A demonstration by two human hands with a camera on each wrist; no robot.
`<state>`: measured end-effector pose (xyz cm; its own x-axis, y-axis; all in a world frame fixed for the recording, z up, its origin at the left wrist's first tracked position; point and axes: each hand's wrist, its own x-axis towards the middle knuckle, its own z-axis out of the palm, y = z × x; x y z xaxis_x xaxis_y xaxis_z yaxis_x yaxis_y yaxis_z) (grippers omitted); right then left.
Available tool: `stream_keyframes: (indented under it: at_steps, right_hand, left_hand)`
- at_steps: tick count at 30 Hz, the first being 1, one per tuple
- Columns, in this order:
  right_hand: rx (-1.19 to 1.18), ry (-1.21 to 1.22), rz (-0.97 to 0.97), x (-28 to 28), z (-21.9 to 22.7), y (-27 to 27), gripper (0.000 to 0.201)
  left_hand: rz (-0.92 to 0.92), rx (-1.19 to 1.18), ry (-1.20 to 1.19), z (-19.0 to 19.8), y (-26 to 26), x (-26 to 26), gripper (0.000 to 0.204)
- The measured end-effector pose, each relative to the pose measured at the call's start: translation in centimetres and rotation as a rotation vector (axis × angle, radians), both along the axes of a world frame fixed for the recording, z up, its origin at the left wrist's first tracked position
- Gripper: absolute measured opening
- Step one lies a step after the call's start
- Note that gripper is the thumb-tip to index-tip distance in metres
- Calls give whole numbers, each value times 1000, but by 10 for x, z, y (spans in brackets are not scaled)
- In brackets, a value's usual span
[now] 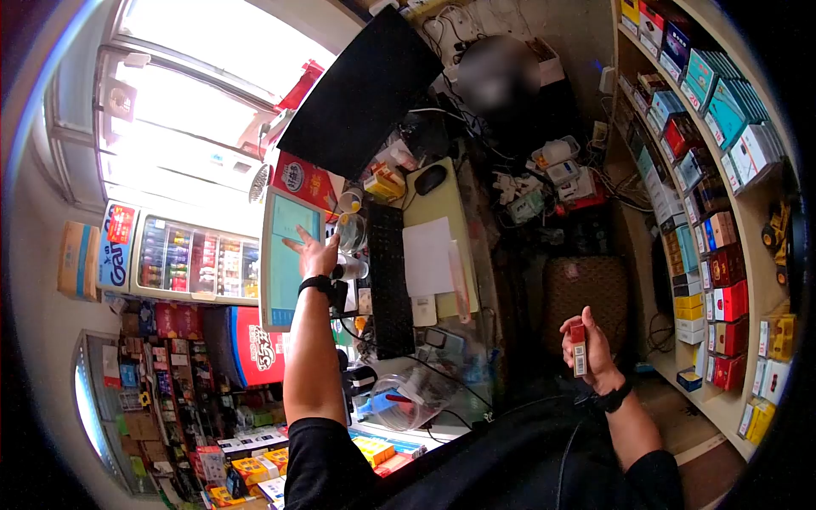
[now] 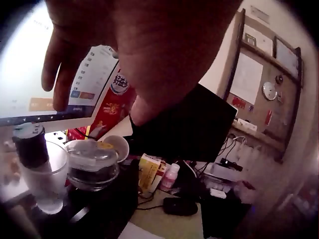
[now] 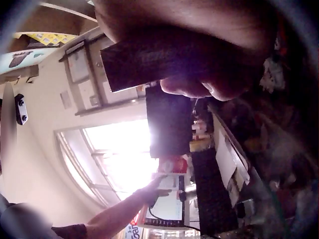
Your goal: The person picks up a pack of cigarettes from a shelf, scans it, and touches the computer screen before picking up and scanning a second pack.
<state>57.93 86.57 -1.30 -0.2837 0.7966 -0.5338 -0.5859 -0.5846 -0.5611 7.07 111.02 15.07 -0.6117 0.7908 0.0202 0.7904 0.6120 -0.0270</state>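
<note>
My left hand (image 1: 314, 257) reaches over to a lit screen (image 1: 287, 289), its fingers spread in front of the display. In the left wrist view the fingers overlap the bright screen (image 2: 25, 64) too. My right hand (image 1: 600, 355) is raised near my body and grips a small, slim red pack (image 1: 580, 350) with a white barcode label between thumb and fingers. Seen from the right wrist, the same pack (image 3: 130, 68) looks dark, with the fingers curled against its lower side. Beside the left hand stand a clear glass jar (image 1: 351, 231) and a cup with a dark lid (image 2: 31, 149).
A black keyboard (image 1: 389, 280), a mouse (image 1: 431, 179) and white paper (image 1: 427, 257) lie on the desk. A large black monitor (image 1: 357, 93) stands behind. Shelves of boxed goods (image 1: 727, 268) line the right, and a woven chair (image 1: 586, 293) stands before them. A clear plastic tub (image 1: 408, 404) sits near my body.
</note>
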Motion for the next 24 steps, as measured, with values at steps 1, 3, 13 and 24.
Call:
stream_keyframes:
  at_steps: [1, 3, 13, 24]
  right_hand:
    - [-3, 0, -6, 2, 0, 0, 66]
    - [-8, 1, -20, 4, 0, 0, 66]
    - [-11, 8, -28, 4, 0, 4, 66]
    - [-37, 13, -3, 3, -7, 6, 65]
  left_hand:
    - [15, -21, 11, -2, 1, -3, 118]
    - [41, -52, 27, -5, 2, -8, 119]
    - [104, -131, 90, -8, -1, -17, 121]
    - [-37, -104, 62, 8, 4, 21, 115]
